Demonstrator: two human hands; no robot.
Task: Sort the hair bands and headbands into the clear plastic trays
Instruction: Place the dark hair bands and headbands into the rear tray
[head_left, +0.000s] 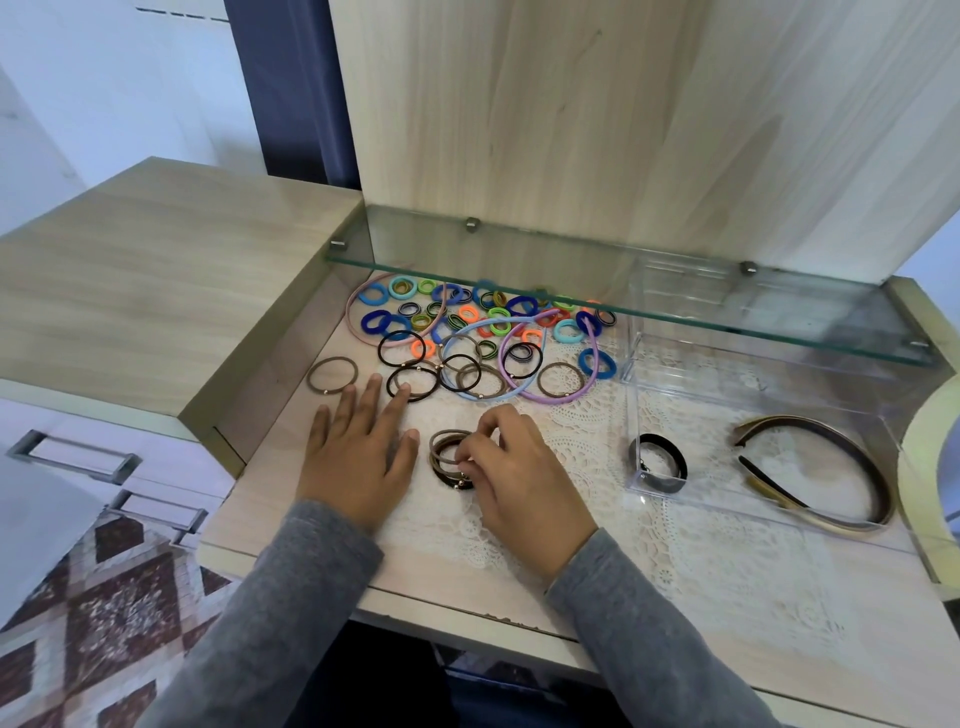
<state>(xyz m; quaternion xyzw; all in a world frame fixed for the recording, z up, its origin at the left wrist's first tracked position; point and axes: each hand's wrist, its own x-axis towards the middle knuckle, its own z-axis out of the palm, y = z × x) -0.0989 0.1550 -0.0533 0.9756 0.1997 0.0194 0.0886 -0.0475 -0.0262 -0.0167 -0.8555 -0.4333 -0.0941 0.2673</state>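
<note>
My right hand (511, 467) pinches a small stack of brown and dark elastic hair bands (445, 457) lying on the lace mat. My left hand (358, 447) lies flat beside it, fingers spread, one fingertip touching a black band (414, 383). Behind them spreads a pile of several coloured hair bands (483, 322), with pink (353, 322), blue and purple (550, 397) headbands among them. A clear plastic tray (636, 486) at the right holds a few dark bands (660, 462). The adjoining clear tray (831, 405) holds brown headbands (815, 467).
A lone brown band (332, 375) lies at the left of the desk. A glass shelf (623, 296) overhangs the pile and the trays' back. A wooden side panel (280, 332) bounds the left; a round pale-rimmed object (930, 441) stands at the far right.
</note>
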